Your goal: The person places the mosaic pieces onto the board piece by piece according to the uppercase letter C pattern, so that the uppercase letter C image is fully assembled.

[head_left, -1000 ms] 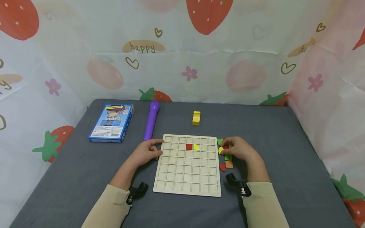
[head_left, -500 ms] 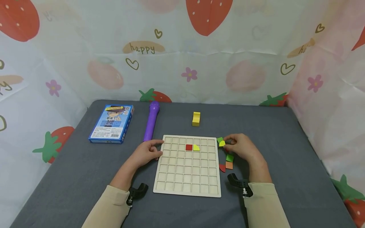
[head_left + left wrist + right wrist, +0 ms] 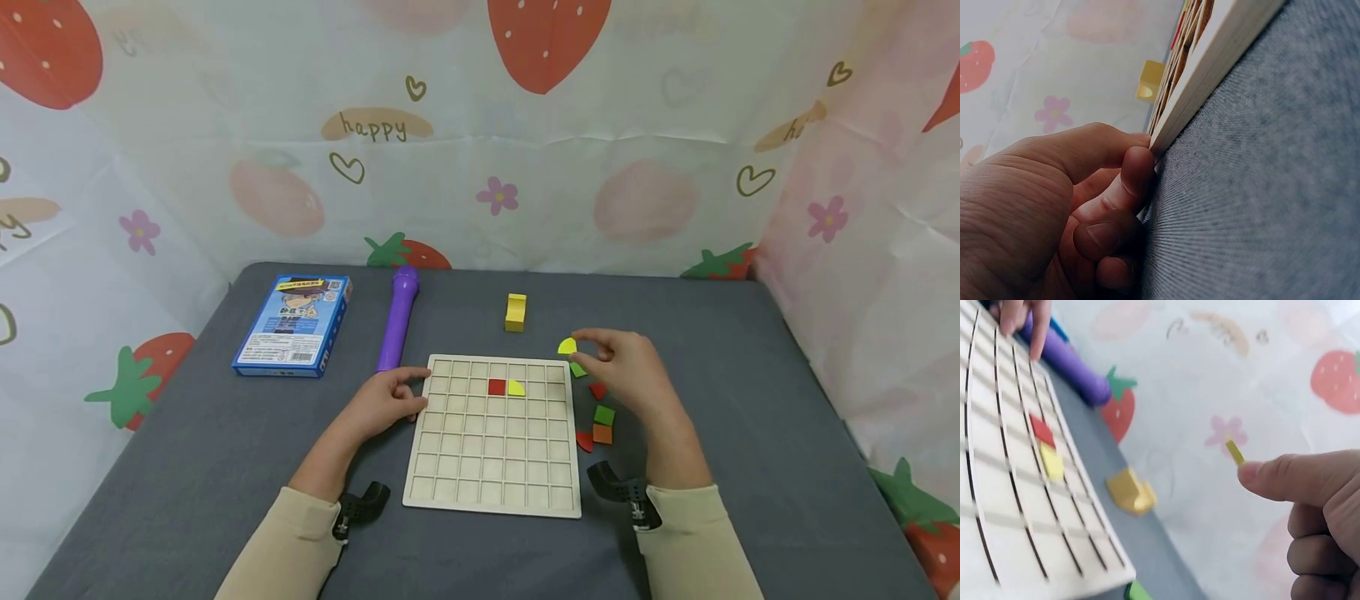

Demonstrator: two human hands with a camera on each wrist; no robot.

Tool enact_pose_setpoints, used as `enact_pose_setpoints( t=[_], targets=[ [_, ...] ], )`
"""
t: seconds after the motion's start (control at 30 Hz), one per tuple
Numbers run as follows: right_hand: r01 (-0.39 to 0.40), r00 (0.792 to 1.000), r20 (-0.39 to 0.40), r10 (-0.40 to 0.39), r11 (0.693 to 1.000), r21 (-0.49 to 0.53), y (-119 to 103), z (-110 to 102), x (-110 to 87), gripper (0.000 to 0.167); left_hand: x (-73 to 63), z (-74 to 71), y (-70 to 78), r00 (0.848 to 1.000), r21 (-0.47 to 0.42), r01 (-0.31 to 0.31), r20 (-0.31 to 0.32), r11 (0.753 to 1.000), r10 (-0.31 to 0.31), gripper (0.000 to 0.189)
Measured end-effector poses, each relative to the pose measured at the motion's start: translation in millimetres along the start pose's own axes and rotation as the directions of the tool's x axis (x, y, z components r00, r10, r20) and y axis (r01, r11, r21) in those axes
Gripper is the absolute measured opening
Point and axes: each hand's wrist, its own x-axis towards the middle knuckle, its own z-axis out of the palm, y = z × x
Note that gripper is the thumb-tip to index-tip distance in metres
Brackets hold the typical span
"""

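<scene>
My right hand (image 3: 630, 367) pinches a yellow rounded tile (image 3: 567, 346) between thumb and index finger, raised near the board's far right corner. In the right wrist view that tile (image 3: 1235, 452) shows edge-on. A pale wooden grid board (image 3: 491, 467) lies flat on the table. One red square tile (image 3: 497, 387) and one yellow quarter-round tile (image 3: 516, 387) sit side by side in its cells. My left hand (image 3: 386, 396) touches the board's left edge with index finger and thumb, the other fingers bent beneath, as the left wrist view shows.
Right of the board lie two green tiles (image 3: 604, 416), two red tiles (image 3: 597, 391) and an orange square tile (image 3: 602, 434). Behind it stand a yellow block (image 3: 515, 313), a purple microphone (image 3: 399, 318) and a blue box (image 3: 292, 325). A patterned curtain (image 3: 555, 208) closes the back.
My right hand has lifted the yellow tile from the loose tiles and carried it away from me, past the board's far right corner. The left hand and board stay still.
</scene>
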Motion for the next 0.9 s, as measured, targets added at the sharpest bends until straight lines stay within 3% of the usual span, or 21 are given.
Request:
enact_pose_setpoints(
  t=[0.23, 0.57, 0.7, 0.9],
  targets=[
    [0.098, 0.993, -0.071, -0.097, 0.995, 0.012, -28.3, 5.1, -7.8, 0.035, -0.7, -0.7, 2.2, 1.0, 0.0, 0.004, 0.002, 1.0, -0.004, 0.049],
    [0.206, 0.973, -0.118, -0.2, 0.978, 0.041, -57.2, 38.7, -12.5, 0.033, -0.9, -0.4, 2.1, 1.0, 0.003, 0.005, 0.001, 1.0, -0.005, 0.049],
    [0.214, 0.97, -0.127, -0.208, 0.976, 0.036, -61.6, 52.2, -11.0, 0.033, -0.6, -0.2, 2.0, 1.0, 0.004, 0.002, -0.001, 1.0, -0.002, 0.05],
    [0.167, 0.983, -0.078, -0.165, 0.986, 0.021, -65.7, 69.3, -4.5, 0.032, -0.3, -0.7, 0.3, 1.0, 0.006, -0.011, -0.001, 1.0, 0.011, 0.049]
  ],
)
